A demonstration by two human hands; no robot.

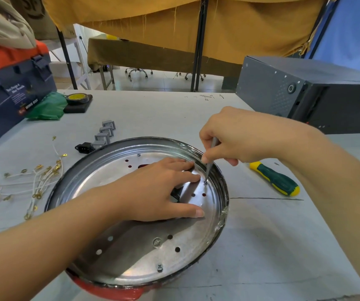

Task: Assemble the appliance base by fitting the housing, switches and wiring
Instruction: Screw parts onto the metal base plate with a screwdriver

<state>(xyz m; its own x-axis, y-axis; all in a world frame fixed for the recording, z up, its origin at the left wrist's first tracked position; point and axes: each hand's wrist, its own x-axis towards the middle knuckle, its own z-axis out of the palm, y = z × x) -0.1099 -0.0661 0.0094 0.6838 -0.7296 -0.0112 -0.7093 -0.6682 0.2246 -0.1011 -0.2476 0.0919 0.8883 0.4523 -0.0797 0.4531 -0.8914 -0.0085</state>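
- The round metal base (pixel 131 246) is seen low in the middle of the grey table (pixel 261 246), with its red outside showing at 6 o'clock.
- The left hand (pixel 161 190) is laid flat and open inside the base, and a small metal plate (pixel 187 187) is pressed down by its straight fingers.
- A thin metal tool (pixel 209 161) is pinched in the curled fingers of the right hand (pixel 233 137), and its tip is set on a small screw (pixel 205 182) near the rim at 2 o'clock.
- 2 more screws can be seen in the base, one at 12 o'clock (pixel 138 154) and one at 6 o'clock (pixel 159 267), so some fixing looks done.
- The grey switches (pixel 106 132) and the black plug socket (pixel 84 148) are still lying on the table at 11 o'clock, not fitted.
- The white wires (pixel 37 181) with gold ends are spread out at 9 o'clock, not joined to anything.
- A green and yellow screwdriver (pixel 275 178) is lying unused at 3 o'clock.
- Most of the job looks left to do.
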